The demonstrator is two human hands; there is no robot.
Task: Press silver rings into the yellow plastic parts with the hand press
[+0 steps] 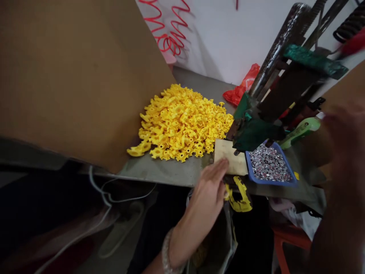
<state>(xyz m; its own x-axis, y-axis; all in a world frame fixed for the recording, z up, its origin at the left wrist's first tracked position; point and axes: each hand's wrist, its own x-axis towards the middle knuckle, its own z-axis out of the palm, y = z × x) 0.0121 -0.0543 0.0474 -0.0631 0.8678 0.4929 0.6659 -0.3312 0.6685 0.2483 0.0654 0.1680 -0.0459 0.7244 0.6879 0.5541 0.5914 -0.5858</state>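
My left hand (203,194) reaches to the table's front edge, its fingers stretched out together beside a pale square plate (230,156). Just right of the thumb, past the edge, is a blurred curved yellow plastic piece (242,196); I cannot tell whether it touches the hand. A green-painted hand press (256,131) stands over the plate. My right hand (342,125), dark and smeared by motion, is raised at the far right near the press; its fingers cannot be made out. Below my left hand an open bag (228,243) hangs between my legs.
A large heap of yellow plastic pieces (185,121) covers the middle of the table. A blue tray (286,182) holds many small metal parts. A cardboard sheet (80,76) walls off the left. Also visible are a red bag (239,91), a green-and-white object (303,131) and an orange stool (291,232).
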